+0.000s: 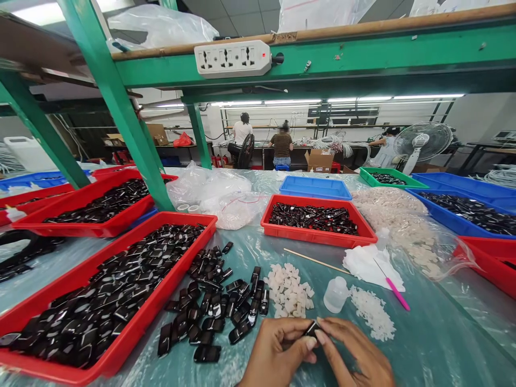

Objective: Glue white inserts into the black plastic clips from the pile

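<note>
In the head view, I judge this step wants a steady, light grip, the glossy face spared from my nails and the near end turned so I can see it. My left hand (274, 349) and right hand (358, 352) pinch one small black piece (311, 329) at six o'clock, fingertips parted only by its thickness; whether they hide anything else, I can't tell. From it, pale pieces (289, 290) lie at eleven o'clock, white bits (373, 313) at two.
</note>
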`<state>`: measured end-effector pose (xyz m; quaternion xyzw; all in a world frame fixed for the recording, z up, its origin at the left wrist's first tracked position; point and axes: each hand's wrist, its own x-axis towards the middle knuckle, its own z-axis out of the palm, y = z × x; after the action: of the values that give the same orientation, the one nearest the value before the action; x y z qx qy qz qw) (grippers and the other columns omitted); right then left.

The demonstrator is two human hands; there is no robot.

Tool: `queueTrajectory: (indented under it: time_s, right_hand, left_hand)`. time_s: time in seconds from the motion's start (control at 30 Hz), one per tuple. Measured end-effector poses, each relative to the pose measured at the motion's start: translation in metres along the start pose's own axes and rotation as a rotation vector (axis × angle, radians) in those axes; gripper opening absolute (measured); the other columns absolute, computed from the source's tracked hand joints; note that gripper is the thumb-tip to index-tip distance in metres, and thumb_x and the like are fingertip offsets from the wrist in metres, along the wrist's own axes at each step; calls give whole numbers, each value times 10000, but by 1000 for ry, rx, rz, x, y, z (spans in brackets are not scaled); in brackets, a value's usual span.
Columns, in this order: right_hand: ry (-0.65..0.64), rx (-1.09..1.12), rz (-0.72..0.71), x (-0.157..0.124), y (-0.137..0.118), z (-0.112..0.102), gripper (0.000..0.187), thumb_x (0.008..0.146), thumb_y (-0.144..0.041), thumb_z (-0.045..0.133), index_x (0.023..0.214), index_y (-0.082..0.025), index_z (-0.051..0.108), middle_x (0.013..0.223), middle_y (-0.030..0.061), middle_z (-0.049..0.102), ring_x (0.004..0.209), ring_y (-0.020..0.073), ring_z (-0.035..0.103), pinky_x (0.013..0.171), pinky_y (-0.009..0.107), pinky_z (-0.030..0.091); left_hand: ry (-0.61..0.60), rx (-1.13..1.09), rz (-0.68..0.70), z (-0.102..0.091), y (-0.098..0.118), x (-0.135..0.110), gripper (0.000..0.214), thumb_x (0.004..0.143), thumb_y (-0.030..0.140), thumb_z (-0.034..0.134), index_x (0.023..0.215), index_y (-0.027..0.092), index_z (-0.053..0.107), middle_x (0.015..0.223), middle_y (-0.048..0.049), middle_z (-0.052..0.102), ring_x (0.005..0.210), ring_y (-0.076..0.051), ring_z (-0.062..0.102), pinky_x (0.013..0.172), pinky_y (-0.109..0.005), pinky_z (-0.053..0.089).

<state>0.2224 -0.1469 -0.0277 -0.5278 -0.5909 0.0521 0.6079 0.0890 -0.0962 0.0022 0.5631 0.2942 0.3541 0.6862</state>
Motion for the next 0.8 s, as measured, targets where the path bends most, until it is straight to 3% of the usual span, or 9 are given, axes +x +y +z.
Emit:
queueTrajectory:
  time_s: [0.1, 0.23, 0.4, 0.7, 0.8]
  right_hand:
    - [-24, 38, 13, 2, 4, -2, 139, 753, -160, 641, 849, -242, 700, 790, 27, 702, 709, 173, 667, 640, 219, 517]
    - [-14, 114, 119, 5, 7, -1, 111, 755, -190, 640, 828, -247, 701, 766, 15, 687, 707, 169, 653, 650, 221, 507]
    - [-10, 120, 255, 6, 9, -1, 85, 753, -272, 643, 796, -247, 712, 761, 21, 710, 695, 178, 663, 616, 216, 517]
    - [-95, 109, 171, 6, 11, -4, 69, 756, -238, 641, 781, -226, 704, 722, 18, 687, 674, 166, 661, 616, 206, 517]
    - [-70, 123, 215, 2, 10, 0, 76, 758, -272, 639, 780, -227, 696, 701, 5, 667, 650, 154, 639, 609, 197, 495]
  left_hand:
    - [-63, -69, -92, -3, 2, 0, 416, 640, 466, 742, 856, 111, 759, 629, -57, 666, 495, -86, 570, 529, -178, 469]
    - [-150, -237, -211, -7, 4, 0, 392, 747, 432, 664, 890, 73, 729, 759, -102, 683, 566, -99, 636, 579, -185, 512]
    - [-123, -385, -275, -7, 0, 0, 401, 808, 419, 593, 892, 45, 714, 752, -143, 703, 571, -126, 679, 569, -194, 544]
    - [-117, -293, -272, -7, 1, 1, 353, 701, 357, 730, 907, 71, 726, 726, -87, 689, 534, -74, 639, 559, -150, 528]
    - [-97, -258, -250, -7, -1, 1, 378, 675, 387, 744, 885, 72, 733, 697, -72, 675, 525, -73, 624, 552, -157, 523]
